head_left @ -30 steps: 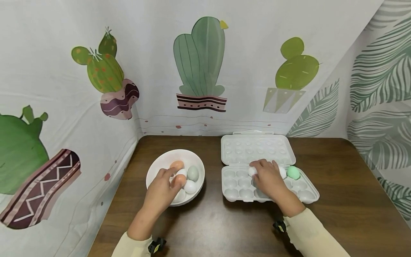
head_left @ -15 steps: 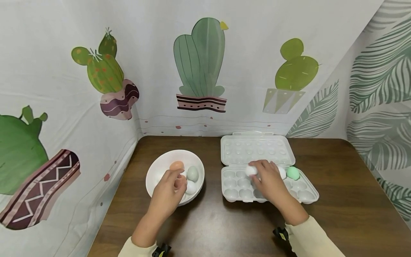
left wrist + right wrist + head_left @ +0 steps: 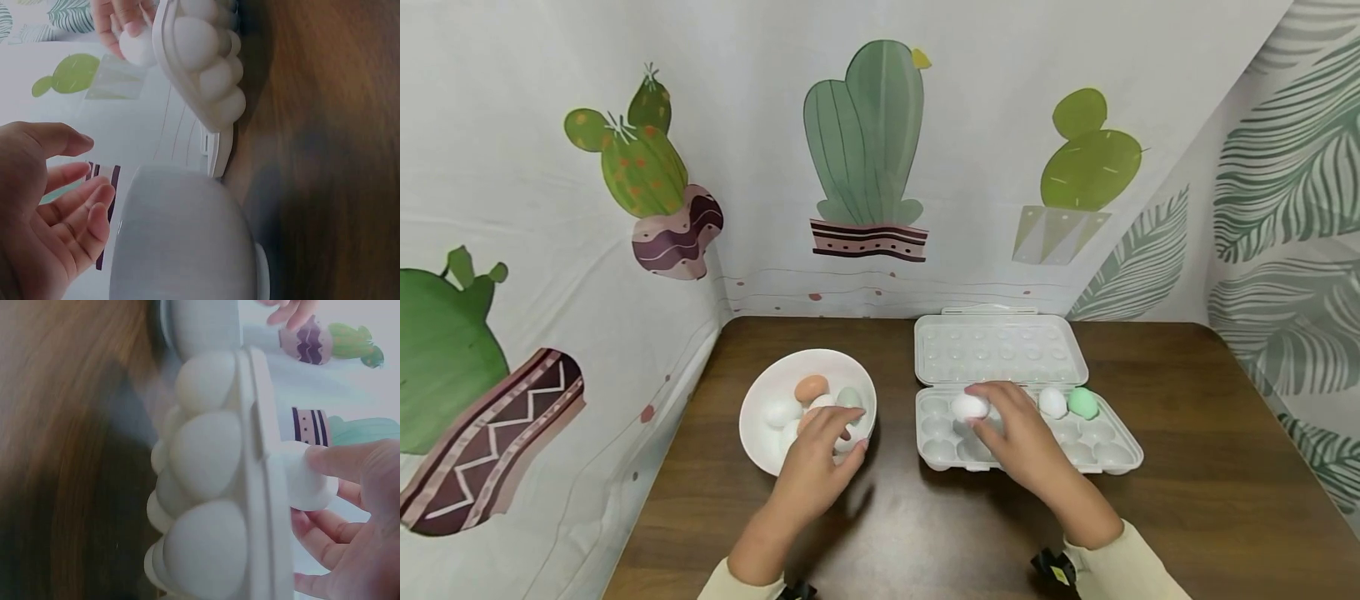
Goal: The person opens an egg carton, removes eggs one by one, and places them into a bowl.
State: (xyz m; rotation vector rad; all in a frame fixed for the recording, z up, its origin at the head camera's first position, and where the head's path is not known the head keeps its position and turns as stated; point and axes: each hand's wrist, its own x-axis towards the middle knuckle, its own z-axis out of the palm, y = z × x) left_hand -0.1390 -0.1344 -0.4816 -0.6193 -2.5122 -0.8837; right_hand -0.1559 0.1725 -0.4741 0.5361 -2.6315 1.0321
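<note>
From the head view, a white egg (image 3: 969, 407) is pinched in the fingertips of the right hand (image 3: 1018, 433) over the near-left cups of the open egg carton (image 3: 1120, 457), which sits on the dark surface (image 3: 1187, 500). Two eggs, one white (image 3: 1052, 402) and one green (image 3: 1083, 403), are seated in the far row. The left hand (image 3: 820, 462) is held over the near rim of the white bowl (image 3: 756, 433), fingers relaxed and apparently empty. The egg is best lowered blunt end down into an empty cup and released only once it is seated.

From the left wrist view, the left hand's (image 3: 50, 206) fingers are spread loosely beside the bowl's (image 3: 181, 244) outer wall, with nothing held. The bowl should not be nudged.

From the right wrist view, the egg (image 3: 309, 478) is gripped between thumb and fingers (image 3: 337, 464) just above the carton's (image 3: 259, 487) rim. A light grip is judged sufficient, and the rim should be cleared before descent.
</note>
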